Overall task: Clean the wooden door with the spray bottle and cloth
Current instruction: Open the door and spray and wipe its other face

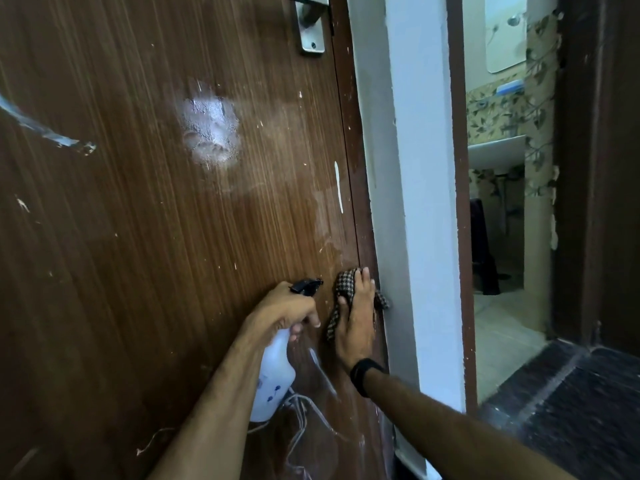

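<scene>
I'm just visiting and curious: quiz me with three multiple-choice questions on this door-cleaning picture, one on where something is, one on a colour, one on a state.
1. Where does the cloth lie?
A. Pressed on the door near its right edge
B. Hung on the door handle
C. On the floor

2. What colour is the spray bottle body?
A. Red
B. White
C. Green

3. How does the left hand stand?
A. Flat on the door
B. Hanging idle
C. Gripping the bottle's neck

Answers:
1 A, the right hand presses it flat against the wooden door beside the frame.
2 B, the body is white under a black spray head.
3 C, its fingers curl round the neck by the trigger.
</scene>
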Demonstrator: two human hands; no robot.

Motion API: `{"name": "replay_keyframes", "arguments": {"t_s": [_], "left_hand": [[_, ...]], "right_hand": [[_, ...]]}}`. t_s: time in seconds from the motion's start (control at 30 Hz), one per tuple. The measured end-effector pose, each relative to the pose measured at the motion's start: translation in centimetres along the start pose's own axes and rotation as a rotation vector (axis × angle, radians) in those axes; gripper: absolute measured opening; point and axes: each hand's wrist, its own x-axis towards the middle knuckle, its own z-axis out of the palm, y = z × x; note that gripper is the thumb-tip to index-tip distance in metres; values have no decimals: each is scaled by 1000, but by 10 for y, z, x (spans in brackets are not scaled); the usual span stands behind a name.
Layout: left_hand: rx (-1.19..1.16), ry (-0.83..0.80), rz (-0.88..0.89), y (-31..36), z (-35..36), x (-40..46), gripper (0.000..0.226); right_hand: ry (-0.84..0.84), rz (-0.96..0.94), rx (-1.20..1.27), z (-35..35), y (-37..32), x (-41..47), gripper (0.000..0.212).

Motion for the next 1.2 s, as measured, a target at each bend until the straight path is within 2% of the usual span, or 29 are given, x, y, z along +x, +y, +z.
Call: {"name": "replay_keyframes", "arguments": {"t_s": [0.1, 0.23, 0.37, 0.47, 0.57, 0.67, 0.8, 0.93, 1.2], "left_hand": [[-81, 24, 36, 8, -7, -4, 16], [-152, 34, 106, 16, -21, -10, 21], [-171, 37, 124, 21, -32, -16, 24], [-158, 47, 125, 22, -39, -19, 15], [-170, 61, 102, 21, -43, -18, 16], [-159, 56, 100, 22, -42, -20, 18], [-128, 52, 103, 25, -35, -20, 17], [-145, 54, 146, 34, -29, -18, 22], [-171, 122, 134, 45, -17, -12, 15]], "right_hand": [[50, 51, 4, 13, -3, -9, 58], [156, 37, 48, 23, -30, 39, 57], [71, -114, 10, 23, -53, 72, 58], [-25, -200, -10, 19, -44, 48, 63], [-90, -192, -29, 15, -19, 7, 61], [-73, -170, -35, 14, -11, 0, 60], [26, -120, -22, 15, -33, 53, 59], [35, -142, -36, 12, -51, 98, 59], [-50, -157, -92, 7, -21, 38, 61]]}}
